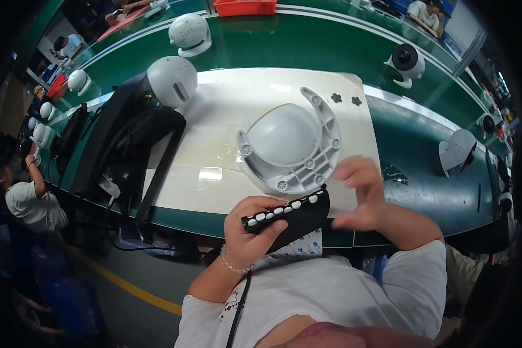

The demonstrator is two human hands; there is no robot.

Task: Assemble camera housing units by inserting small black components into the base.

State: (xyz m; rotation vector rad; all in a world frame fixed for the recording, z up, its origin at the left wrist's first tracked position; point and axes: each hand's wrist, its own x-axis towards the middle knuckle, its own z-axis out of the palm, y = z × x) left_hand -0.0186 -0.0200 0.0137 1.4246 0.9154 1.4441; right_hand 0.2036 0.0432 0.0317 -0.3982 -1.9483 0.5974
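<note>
My left hand (250,227) is closed round a folded black sheet (304,219), thumb on top and fingers underneath. Along its upper edge runs a row of small white oval pads (287,208). My right hand (362,194), a little blurred, hovers off the sheet's right end with thumb and fingers apart and nothing between them. Just beyond both hands, a white plastic housing (284,134) lies on the white board (214,139). Its crescent-shaped base (313,171) shows ribs and several round recesses.
Black cases or bags (122,133) and a rounded white housing (173,81) stand to the left. Two dark flower-shaped pieces (336,98) lie on the board. Beyond, a green conveyor (307,43) carries white camera-like units (409,61) and a red tray (245,7). A co-worker (32,197) sits at far left.
</note>
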